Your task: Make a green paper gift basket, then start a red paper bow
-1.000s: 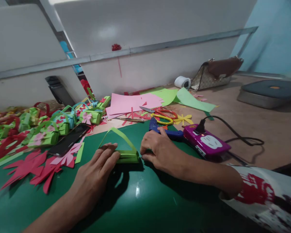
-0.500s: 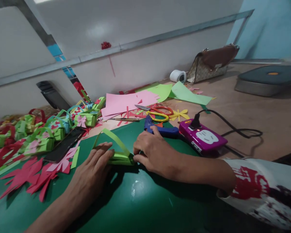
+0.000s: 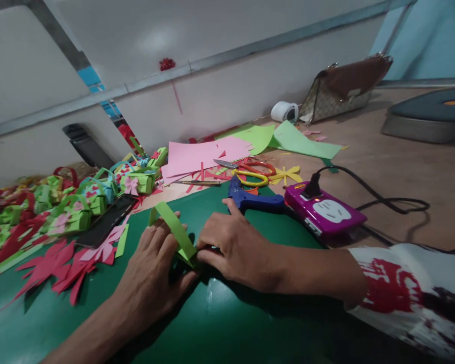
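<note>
A small light-green paper basket (image 3: 179, 231) with an arched strip handle is between my hands on the green tabletop. My left hand (image 3: 147, 265) is closed round its left side, fingers behind the handle and thumb along the near edge. From the right, my right hand (image 3: 237, 247) pinches the basket's right end with thumb and forefinger. Most of the basket's body is hidden by my fingers. Just beyond my right hand lies a blue glue gun (image 3: 261, 201). Red paper flower cutouts (image 3: 53, 265) and a pink one (image 3: 104, 247) lie left of my left hand.
Finished paper baskets (image 3: 70, 220) crowd the left, beside a black phone (image 3: 108, 220). Scissors (image 3: 252, 178), a pencil (image 3: 197, 182) and pink paper sheets (image 3: 200, 157) lie behind. At right are a purple power strip (image 3: 307, 210) with a black cord, a handbag (image 3: 345, 93) and a grey case (image 3: 428, 119).
My left hand has moved in closer, its thumb now on the basket's near edge. The basket has turned and tilted, and my right hand has shifted slightly left with it.
</note>
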`<state>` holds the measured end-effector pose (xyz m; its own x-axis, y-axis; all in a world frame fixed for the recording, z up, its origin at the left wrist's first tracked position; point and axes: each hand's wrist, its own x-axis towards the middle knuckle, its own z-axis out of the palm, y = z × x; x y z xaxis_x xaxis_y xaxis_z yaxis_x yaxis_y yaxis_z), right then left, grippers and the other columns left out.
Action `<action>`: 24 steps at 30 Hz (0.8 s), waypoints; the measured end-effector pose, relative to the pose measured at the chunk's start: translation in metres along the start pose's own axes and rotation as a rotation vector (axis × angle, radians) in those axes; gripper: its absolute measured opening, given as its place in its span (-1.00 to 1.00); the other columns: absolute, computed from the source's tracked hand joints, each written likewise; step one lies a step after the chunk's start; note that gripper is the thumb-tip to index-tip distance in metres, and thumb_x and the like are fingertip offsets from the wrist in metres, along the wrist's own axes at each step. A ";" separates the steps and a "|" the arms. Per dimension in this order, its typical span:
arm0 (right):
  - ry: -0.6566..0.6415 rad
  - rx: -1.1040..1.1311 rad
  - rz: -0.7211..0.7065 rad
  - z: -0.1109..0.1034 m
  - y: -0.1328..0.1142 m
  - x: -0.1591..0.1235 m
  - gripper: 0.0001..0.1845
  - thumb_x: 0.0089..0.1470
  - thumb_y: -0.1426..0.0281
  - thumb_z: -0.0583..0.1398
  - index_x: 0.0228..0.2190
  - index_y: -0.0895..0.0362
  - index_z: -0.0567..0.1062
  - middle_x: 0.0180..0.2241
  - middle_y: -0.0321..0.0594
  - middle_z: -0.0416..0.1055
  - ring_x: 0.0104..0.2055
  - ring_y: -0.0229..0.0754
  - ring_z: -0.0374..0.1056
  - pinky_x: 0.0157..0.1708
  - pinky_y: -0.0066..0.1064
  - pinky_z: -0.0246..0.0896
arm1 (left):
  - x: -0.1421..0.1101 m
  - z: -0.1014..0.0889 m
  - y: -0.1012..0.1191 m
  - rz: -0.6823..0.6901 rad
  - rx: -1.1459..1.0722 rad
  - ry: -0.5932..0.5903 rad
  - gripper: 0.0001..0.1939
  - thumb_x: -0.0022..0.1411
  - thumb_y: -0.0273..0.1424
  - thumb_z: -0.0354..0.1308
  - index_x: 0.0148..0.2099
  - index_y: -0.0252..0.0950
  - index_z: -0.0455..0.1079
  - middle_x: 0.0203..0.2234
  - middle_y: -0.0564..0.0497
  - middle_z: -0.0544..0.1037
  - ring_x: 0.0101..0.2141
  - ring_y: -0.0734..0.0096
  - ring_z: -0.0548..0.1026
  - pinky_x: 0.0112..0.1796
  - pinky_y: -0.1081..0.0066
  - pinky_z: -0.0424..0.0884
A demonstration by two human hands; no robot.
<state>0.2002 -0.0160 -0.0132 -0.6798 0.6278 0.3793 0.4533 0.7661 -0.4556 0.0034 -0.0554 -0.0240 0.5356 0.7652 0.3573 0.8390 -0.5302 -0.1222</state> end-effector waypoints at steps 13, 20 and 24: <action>0.120 0.182 0.092 0.001 -0.005 0.011 -0.79 -0.06 0.52 0.11 -0.68 0.18 0.29 -0.62 -0.45 0.30 -0.54 -0.40 0.17 0.09 -0.01 -0.29 | -0.002 0.002 -0.011 0.038 -0.073 0.159 -0.31 0.07 -0.35 0.16 0.18 -0.41 -0.04 0.05 -0.30 0.29 0.12 0.01 0.18 0.15 -0.08 -0.12; 0.124 0.356 0.082 -0.003 -0.019 0.011 -0.81 -0.03 0.51 0.14 -0.63 0.15 0.33 -0.61 -0.50 0.29 -0.54 -0.41 0.18 0.10 -0.05 -0.28 | -0.001 0.000 -0.010 -0.080 -0.361 0.232 -0.57 0.08 -0.43 0.14 0.01 -0.29 0.16 -0.10 -0.12 0.44 -0.07 0.23 0.41 0.09 0.12 0.17; 0.196 0.321 0.039 -0.002 -0.021 0.007 -0.84 -0.06 0.57 0.15 -0.59 0.15 0.32 -0.59 -0.50 0.27 -0.53 -0.41 0.17 0.08 -0.01 -0.29 | 0.000 -0.002 -0.009 -0.058 -0.414 0.266 -0.56 0.08 -0.45 0.16 0.02 -0.26 0.14 -0.12 -0.09 0.45 -0.08 0.28 0.42 0.06 0.20 0.23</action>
<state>0.1870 -0.0275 0.0009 -0.5283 0.6938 0.4894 0.2515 0.6784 -0.6903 -0.0046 -0.0513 -0.0216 0.4010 0.7065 0.5831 0.7291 -0.6315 0.2639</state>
